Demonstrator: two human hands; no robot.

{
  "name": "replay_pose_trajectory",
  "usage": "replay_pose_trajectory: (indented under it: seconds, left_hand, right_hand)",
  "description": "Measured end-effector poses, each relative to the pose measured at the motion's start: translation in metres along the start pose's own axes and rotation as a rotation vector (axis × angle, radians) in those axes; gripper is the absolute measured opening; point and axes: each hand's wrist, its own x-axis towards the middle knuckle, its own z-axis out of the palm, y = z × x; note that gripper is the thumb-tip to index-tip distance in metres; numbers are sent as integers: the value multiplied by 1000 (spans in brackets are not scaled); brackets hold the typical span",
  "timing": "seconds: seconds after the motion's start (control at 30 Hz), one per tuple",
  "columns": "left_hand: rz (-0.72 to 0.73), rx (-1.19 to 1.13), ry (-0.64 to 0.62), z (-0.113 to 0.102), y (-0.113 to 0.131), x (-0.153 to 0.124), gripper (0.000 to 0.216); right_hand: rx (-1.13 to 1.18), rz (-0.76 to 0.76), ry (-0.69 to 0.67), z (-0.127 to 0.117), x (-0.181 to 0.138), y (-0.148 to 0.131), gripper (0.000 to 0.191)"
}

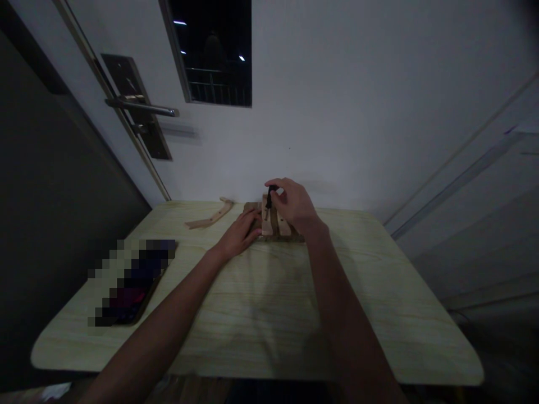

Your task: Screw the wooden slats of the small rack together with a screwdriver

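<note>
My right hand pinches a small black-handled screwdriver between thumb and fingers. It stands nearly upright, with its shaft pointing down at a light wooden strip. Beside that strip lies a second light wooden piece with a dark hole or screw in it. Both rest on a darker brown wooden board, partly covered by my hands. My left hand lies on the board's left side, its fingers stretched and thumb apart. Whether the screwdriver tip sits in a screw is too small to tell.
A bent light wooden piece with dark holes lies left of the board. A phone, partly pixelated, is at the table's left. The pale table meets a white door with a metal handle and a dark window.
</note>
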Motion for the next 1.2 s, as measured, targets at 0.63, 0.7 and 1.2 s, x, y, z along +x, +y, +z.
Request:
replay_pose_trajectory:
  seconds: [0.63, 0.7, 1.2]
  left_hand:
    - [1, -23, 26, 0, 1, 0, 34]
    - [5, -11, 23, 1, -1, 0, 35]
    - [6, 11, 9, 0, 0, 0, 35]
  right_hand:
    - [42, 9, -29, -2, 0, 0, 28]
    - [38, 33, -41, -4, 0, -3, 28]
    - [-14, 144, -18, -6, 3, -14, 19]
